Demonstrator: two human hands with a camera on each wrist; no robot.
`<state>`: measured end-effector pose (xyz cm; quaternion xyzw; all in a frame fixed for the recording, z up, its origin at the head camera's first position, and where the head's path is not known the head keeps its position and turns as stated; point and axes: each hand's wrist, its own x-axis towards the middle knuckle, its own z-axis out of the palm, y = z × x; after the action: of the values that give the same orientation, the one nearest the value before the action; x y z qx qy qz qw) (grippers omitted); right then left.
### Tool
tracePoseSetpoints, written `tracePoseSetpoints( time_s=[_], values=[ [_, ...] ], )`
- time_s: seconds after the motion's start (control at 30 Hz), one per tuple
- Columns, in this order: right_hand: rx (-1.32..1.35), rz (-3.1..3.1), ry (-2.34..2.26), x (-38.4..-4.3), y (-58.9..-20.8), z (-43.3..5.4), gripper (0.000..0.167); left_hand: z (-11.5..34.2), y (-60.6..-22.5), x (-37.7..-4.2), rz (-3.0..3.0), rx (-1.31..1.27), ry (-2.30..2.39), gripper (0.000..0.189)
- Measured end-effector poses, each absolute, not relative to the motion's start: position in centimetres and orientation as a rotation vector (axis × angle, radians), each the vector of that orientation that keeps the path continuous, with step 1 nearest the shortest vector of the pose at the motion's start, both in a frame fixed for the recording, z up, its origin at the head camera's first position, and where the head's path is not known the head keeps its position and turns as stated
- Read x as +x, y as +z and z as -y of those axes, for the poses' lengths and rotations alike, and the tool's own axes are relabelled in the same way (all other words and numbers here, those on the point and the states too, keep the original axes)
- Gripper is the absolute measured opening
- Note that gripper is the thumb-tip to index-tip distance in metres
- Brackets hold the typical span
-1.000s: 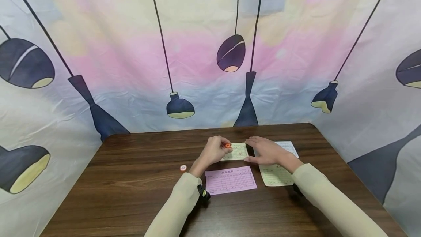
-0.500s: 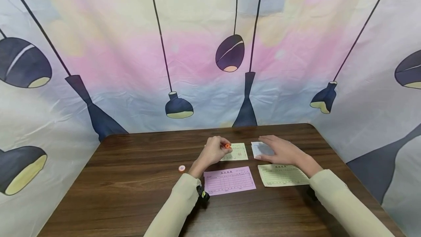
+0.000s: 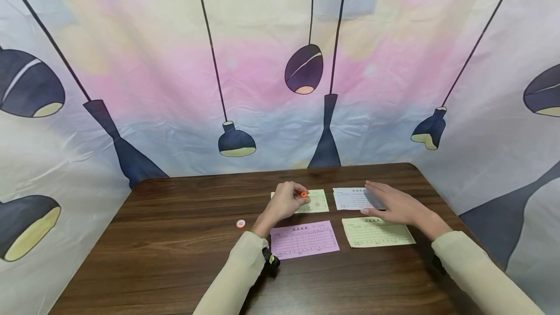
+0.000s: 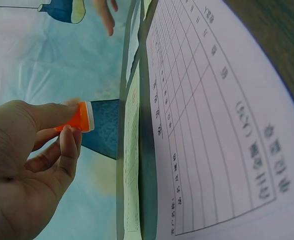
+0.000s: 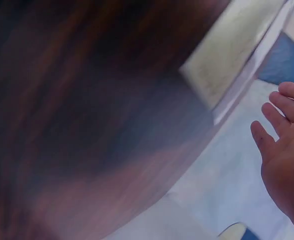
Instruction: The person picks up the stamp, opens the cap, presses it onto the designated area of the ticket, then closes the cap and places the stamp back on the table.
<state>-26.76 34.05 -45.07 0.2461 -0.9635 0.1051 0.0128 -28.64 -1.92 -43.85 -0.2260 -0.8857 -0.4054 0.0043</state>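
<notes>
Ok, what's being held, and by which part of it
The left hand pinches the orange cylinder by its sides, white rim exposed; the right hand holds nothing.

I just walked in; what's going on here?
A person's left hand pinches a small orange, white-rimmed piece above the far-left yellow slip. The right hand, fingers extended, is over the bluish-white slip. A pink slip and a second yellow slip lie nearer, with a round piece on the table at left.
</notes>
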Motion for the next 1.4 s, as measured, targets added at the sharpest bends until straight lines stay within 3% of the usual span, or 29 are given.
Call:
tracePoseSetpoints(
  time_s=[0.4,1.4],
  values=[
    [0.637,3.102,0.314,-26.4,-45.8,-37.6,0.093,1.3,-43.8,-28.5,2.776,-0.739,-1.290,0.019],
    [0.664,3.160,0.347,-27.8,-47.2,-39.2,0.090,-3.6,-42.5,-29.0,2.760,-0.836,-1.311,0.016]
  ],
)
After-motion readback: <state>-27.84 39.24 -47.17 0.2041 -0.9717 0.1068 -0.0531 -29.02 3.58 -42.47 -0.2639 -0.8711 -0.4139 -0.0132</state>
